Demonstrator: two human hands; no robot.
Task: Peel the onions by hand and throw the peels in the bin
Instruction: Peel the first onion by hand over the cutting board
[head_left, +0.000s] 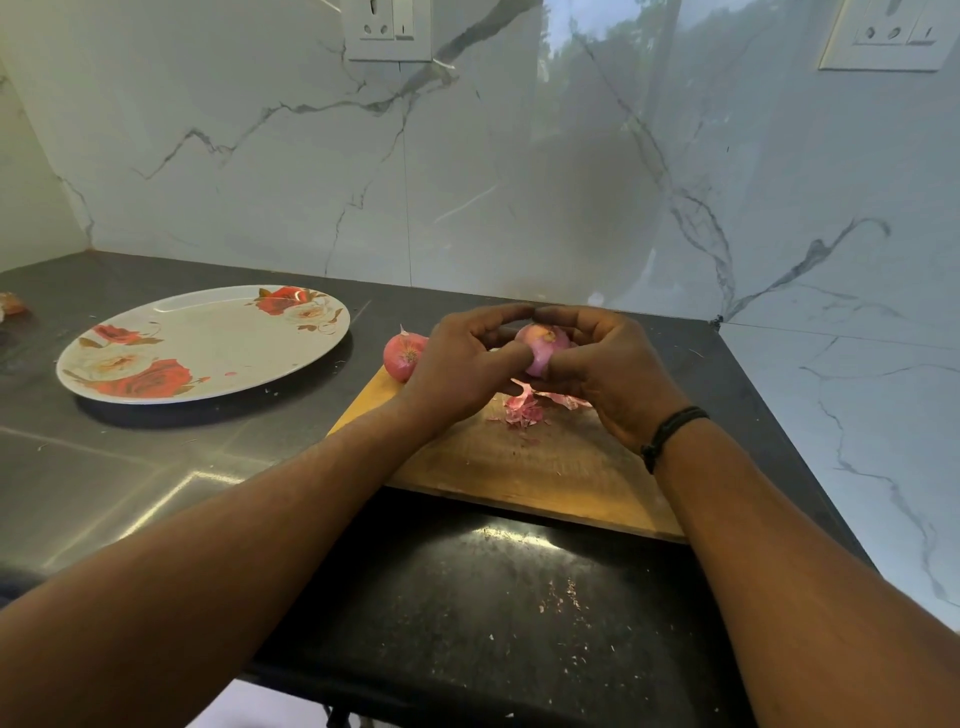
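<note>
Both hands, left and right, grip the half-hidden onion above the cutting board. Another onion sits partly behind the left hand at the board's far edge.

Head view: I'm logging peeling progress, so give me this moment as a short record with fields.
held onion: partly peeled, pale pink flesh showing, above the board
left hand: grips held onion from the left
right hand: grips held onion from the right
second onion: unpeeled, at the board's far left corner
peels: small pile on the board below the hands
board: wooden, on dark counter
plate: floral, left of board, holds no onions
bin: not in view
</note>
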